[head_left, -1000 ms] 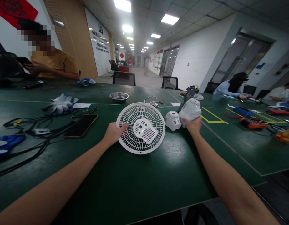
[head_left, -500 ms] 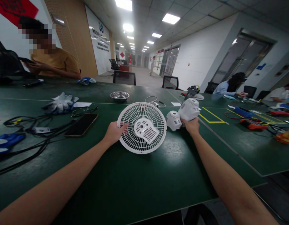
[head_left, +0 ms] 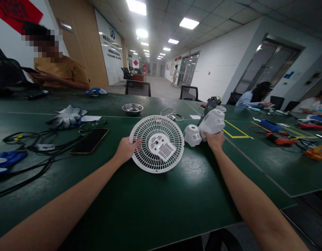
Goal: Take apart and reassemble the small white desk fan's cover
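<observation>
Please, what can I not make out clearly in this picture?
In the head view:
Right hand: most fingers, hidden by the white vented plastic housing it holds.
Dark cylindrical object: lower part, behind that housing.
Blue-and-white glove: remainder, cut off by left edge.
White rectangular label: any print, too small.

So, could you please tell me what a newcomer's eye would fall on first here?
Probably the round white plastic fan grille near the middle of the view, its left rim gripped by the bare left hand. Just right of it sits a small white vented plastic housing, with a larger white vented plastic housing beside it in the bare right hand. Beyond the grille, a shiny round metal bowl stands on the dark green table.
</observation>
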Action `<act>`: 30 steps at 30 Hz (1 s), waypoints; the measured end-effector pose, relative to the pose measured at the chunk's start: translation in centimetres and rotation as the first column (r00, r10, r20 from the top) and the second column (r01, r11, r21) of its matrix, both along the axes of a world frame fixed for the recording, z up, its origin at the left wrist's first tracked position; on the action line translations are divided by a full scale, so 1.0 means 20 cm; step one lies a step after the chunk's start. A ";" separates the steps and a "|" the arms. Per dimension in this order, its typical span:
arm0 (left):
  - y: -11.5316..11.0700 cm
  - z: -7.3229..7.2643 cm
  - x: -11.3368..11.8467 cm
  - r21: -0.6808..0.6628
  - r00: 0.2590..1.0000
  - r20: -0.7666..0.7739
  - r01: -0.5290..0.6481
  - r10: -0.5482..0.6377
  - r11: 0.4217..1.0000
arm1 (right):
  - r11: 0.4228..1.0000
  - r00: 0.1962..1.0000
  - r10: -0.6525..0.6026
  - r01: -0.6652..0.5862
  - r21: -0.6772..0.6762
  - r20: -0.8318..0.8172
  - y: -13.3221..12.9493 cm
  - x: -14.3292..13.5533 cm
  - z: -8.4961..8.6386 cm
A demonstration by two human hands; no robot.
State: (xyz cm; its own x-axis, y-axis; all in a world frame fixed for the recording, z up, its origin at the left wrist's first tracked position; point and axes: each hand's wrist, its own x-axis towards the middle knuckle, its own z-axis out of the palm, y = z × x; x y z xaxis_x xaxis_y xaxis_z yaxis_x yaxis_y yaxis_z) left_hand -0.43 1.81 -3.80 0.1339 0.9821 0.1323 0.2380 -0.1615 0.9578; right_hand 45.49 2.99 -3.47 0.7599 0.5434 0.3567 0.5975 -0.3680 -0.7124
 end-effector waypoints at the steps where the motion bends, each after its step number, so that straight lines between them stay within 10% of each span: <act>1: 0.00 0.00 0.00 0.002 1.000 -0.003 0.001 -0.001 1.000 | 1.000 1.000 0.003 -0.003 -0.003 0.002 0.00 0.00 0.00; 18: -0.01 0.00 0.00 0.008 1.000 0.011 -0.009 0.008 1.000 | 0.992 0.998 0.029 -0.036 -0.120 -0.062 0.00 -0.03 -0.03; 30: 0.00 0.01 0.01 -0.034 1.000 0.005 -0.019 0.020 0.999 | 0.977 0.998 -0.025 0.011 0.212 0.062 -0.05 -0.06 0.12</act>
State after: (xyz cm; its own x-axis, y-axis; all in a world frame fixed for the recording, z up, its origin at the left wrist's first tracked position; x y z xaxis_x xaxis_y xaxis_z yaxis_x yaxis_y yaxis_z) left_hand -0.29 1.83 -3.62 0.1140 0.9885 0.0997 0.2356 -0.1243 0.9639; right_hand 44.20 1.94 -1.12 0.7407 0.4369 0.5104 0.6391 -0.2242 -0.7357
